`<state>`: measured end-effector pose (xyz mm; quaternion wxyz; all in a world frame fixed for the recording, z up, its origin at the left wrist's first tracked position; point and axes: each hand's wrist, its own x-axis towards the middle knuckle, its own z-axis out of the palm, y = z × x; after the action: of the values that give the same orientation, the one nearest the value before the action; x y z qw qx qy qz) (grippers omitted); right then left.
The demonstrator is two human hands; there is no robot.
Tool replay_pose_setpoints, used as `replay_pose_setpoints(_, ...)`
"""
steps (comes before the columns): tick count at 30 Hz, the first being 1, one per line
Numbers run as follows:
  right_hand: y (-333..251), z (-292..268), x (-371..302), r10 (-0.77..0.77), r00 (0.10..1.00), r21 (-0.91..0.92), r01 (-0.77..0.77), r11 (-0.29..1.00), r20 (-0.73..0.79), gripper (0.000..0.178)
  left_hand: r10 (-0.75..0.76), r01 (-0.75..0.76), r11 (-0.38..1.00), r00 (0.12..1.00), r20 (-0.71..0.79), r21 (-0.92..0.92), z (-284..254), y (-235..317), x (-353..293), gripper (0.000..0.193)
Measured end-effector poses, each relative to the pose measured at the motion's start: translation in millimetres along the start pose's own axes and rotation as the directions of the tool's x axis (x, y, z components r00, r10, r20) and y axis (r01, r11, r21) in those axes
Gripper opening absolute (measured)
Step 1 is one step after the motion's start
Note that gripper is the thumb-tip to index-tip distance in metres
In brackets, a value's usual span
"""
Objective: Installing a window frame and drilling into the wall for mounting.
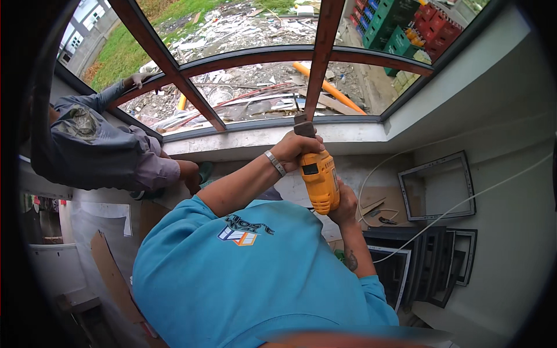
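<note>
A yellow power drill (320, 184) is held out in front of my chest, pointing away toward the window. My left hand (293, 151) is wrapped round its front end, just behind the dark chuck (303, 126). My right hand (346, 204) grips it at the rear; its handle and trigger are hidden. The thin bit (297, 104) extends past the chuck beside the reddish-brown upright (316, 81) of the window frame, near the bottom rail (264, 123). I cannot tell whether the bit touches the frame.
On the left a co-worker stands at the window, a gloved hand (138, 80) on the frame. Framed panels (426, 261) lean at the lower right, near another frame (438, 185) against the wall. A pale cable (458, 207) runs there. Outside lie rubble and crates (394, 29).
</note>
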<state>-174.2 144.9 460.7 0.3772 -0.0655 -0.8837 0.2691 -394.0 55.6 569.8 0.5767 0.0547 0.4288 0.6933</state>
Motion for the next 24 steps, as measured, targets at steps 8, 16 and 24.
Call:
replay_pose_setpoints(8,-30,24,88,-0.001,0.887,0.025,-0.012,1.0,0.461,0.071,0.018,-0.076,0.836,0.994,-0.112,-0.544,-110,8,-9,0.028)
replay_pose_setpoints(16,-82,125,195,0.054,0.477,-0.064,0.003,0.998,0.877,0.071,-0.256,0.004,0.539,0.954,-0.159,-0.843,-261,13,-25,0.014)
replay_pose_setpoints(24,-97,212,260,0.057,0.126,-0.065,0.061,0.996,0.99,0.081,-0.245,-0.168,0.39,0.929,-0.278,-0.905,-329,9,-37,0.012)
